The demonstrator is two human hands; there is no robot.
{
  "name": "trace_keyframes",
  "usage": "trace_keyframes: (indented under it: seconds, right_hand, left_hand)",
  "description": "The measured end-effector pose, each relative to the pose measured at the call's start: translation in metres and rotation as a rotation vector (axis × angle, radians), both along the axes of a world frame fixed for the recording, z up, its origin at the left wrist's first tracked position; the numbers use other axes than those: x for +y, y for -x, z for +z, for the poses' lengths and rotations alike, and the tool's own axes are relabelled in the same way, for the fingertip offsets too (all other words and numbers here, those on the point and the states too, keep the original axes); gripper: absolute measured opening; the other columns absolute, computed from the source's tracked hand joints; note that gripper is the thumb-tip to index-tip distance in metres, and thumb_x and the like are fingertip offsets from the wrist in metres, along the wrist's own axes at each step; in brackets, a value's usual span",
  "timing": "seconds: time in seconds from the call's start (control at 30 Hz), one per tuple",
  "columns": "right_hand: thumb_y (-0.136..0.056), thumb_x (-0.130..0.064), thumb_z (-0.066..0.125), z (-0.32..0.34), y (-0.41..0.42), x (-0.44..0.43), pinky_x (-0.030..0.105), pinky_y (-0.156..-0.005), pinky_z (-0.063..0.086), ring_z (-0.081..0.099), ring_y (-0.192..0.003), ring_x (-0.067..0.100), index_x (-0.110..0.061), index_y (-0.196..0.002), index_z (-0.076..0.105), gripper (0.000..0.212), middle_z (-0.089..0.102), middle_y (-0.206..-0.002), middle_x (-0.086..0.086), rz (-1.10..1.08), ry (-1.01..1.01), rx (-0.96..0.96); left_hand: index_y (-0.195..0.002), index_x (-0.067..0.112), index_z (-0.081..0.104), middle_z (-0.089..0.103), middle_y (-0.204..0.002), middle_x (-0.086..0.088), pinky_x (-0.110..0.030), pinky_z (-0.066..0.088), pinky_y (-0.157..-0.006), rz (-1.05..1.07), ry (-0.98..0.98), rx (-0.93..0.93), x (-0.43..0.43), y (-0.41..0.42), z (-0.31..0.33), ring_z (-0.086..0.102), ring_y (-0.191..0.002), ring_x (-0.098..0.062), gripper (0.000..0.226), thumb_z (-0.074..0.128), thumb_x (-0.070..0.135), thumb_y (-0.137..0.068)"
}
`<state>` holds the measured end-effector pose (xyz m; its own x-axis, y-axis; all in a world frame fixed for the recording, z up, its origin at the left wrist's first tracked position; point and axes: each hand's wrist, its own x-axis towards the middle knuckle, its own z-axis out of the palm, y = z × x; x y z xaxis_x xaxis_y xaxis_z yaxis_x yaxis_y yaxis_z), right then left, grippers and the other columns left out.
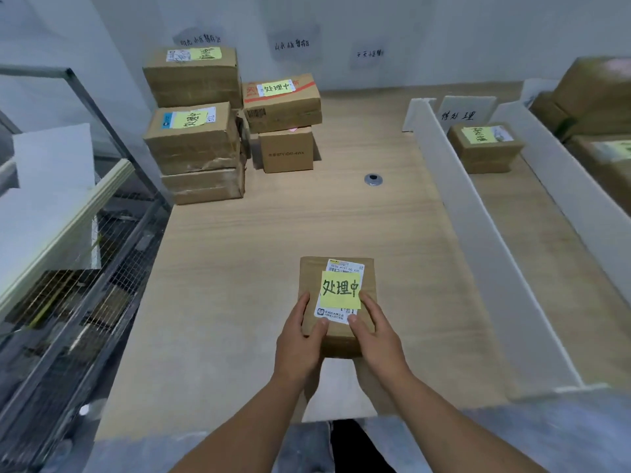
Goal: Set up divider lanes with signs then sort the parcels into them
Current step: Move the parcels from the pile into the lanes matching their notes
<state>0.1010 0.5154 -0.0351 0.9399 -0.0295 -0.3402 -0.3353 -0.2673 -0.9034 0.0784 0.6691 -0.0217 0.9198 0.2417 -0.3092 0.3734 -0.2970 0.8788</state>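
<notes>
Abutting pale walls (444, 29), the wooden table (273, 227) bears dividers (485, 240), possibly foam.

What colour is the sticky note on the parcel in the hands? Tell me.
The sticky note on the parcel is yellow; head view.

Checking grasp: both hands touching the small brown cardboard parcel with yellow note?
Touching. Head view: left hand and right hand grip the parcel, thumbs on top.

Brown parcel (336, 268) w/ yellow note (340, 290), white dividers (478, 227)
</notes>
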Motion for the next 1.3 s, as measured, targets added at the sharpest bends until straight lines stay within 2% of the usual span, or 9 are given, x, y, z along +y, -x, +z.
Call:
trace_keyframes:
  seconds: [0.17,0.4,0.57,0.63,0.73,0.83,1.0,1.1,1.3]
  right_hand:
    - [-0.100,-0.025,0.060,0.015,0.037,-0.014,0.024,-0.109,0.036,0.043,-0.137,0.007,-0.039,-0.144,0.047,0.049,0.049,-0.149,-0.012,-0.065,-0.030,-0.049]
    - [-0.100,-0.027,0.060,0.072,0.030,-0.063,0.018,-0.106,0.036,0.043,-0.133,0.001,-0.041,-0.147,0.044,0.051,0.048,-0.148,-0.015,-0.145,-0.015,-0.286]
    - [-0.100,-0.023,0.060,0.111,0.022,-0.129,-0.006,-0.091,0.030,0.042,-0.131,-0.005,-0.039,-0.145,0.046,0.050,0.050,-0.145,-0.018,-0.211,-0.047,-0.403]
    - [-0.099,-0.024,0.061,0.121,0.022,-0.164,0.001,-0.101,0.031,0.039,-0.136,-0.005,-0.043,-0.143,0.046,0.050,0.048,-0.148,-0.018,-0.236,-0.047,-0.456]
    - [-0.099,-0.029,0.061,0.131,0.023,-0.223,0.024,-0.115,0.036,0.035,-0.144,0.001,-0.052,-0.140,0.047,0.049,0.045,-0.152,-0.017,-0.260,-0.038,-0.477]
    - [-0.099,-0.028,0.061,0.139,0.028,-0.286,0.012,-0.106,0.039,0.041,-0.139,0.001,-0.053,-0.139,0.046,0.049,0.047,-0.150,-0.015,-0.286,-0.006,-0.483]
    - [-0.099,-0.030,0.061,0.137,0.037,-0.381,0.039,-0.116,0.038,0.037,-0.144,0.005,-0.058,-0.135,0.047,0.048,0.045,-0.153,-0.014,-0.356,0.026,-0.476]
    - [-0.099,-0.030,0.061,0.136,0.042,-0.429,0.038,-0.115,0.040,0.039,-0.143,0.007,-0.056,-0.137,0.048,0.047,0.048,-0.151,-0.012,-0.391,0.037,-0.458]
    - [-0.098,-0.033,0.062,0.134,0.045,-0.494,0.040,-0.112,0.043,0.045,-0.137,0.005,-0.062,-0.132,0.049,0.047,0.050,-0.148,-0.012,-0.450,0.030,-0.452]
  left_hand:
    - [-0.150,0.041,0.037,0.043,-0.154,0.013,-0.023,0.036,-0.103,0.028,0.025,-0.019,-0.020,0.030,0.017,0.043,-0.137,-0.011,0.061,0.063,0.029,-0.097]
    - [-0.150,0.038,0.040,0.043,-0.151,0.020,-0.025,0.036,-0.109,-0.014,0.022,-0.274,-0.072,0.011,0.074,0.040,-0.135,0.000,0.061,0.065,0.025,-0.096]
    - [-0.148,0.042,0.041,0.046,-0.149,0.022,-0.031,0.042,-0.111,-0.038,0.068,-0.389,-0.139,-0.004,0.102,0.045,-0.136,-0.003,0.062,0.067,0.026,-0.095]
    - [-0.146,0.046,0.042,0.049,-0.147,0.022,-0.034,0.044,-0.111,-0.054,0.094,-0.425,-0.173,-0.008,0.111,0.048,-0.134,-0.003,0.062,0.068,0.026,-0.094]
    - [-0.144,0.049,0.043,0.052,-0.144,0.022,-0.039,0.046,-0.109,-0.072,0.123,-0.448,-0.232,-0.010,0.121,0.052,-0.130,-0.003,0.061,0.069,0.027,-0.094]
    - [-0.144,0.049,0.043,0.053,-0.143,0.023,-0.037,0.047,-0.108,-0.105,0.169,-0.447,-0.295,-0.010,0.125,0.054,-0.126,0.000,0.062,0.069,0.024,-0.094]
    - [-0.141,0.052,0.044,0.053,-0.136,0.030,-0.027,0.047,-0.105,-0.160,0.211,-0.431,-0.392,-0.007,0.129,0.053,-0.122,0.008,0.061,0.069,0.023,-0.094]
    - [-0.143,0.052,0.043,0.051,-0.143,0.024,-0.031,0.045,-0.107,-0.195,0.203,-0.424,-0.441,-0.006,0.127,0.050,-0.131,-0.002,0.061,0.068,0.027,-0.094]
    - [-0.148,0.045,0.040,0.049,-0.146,0.019,-0.024,0.041,-0.104,-0.273,0.180,-0.409,-0.508,-0.009,0.129,0.047,-0.133,-0.005,0.061,0.066,0.025,-0.096]
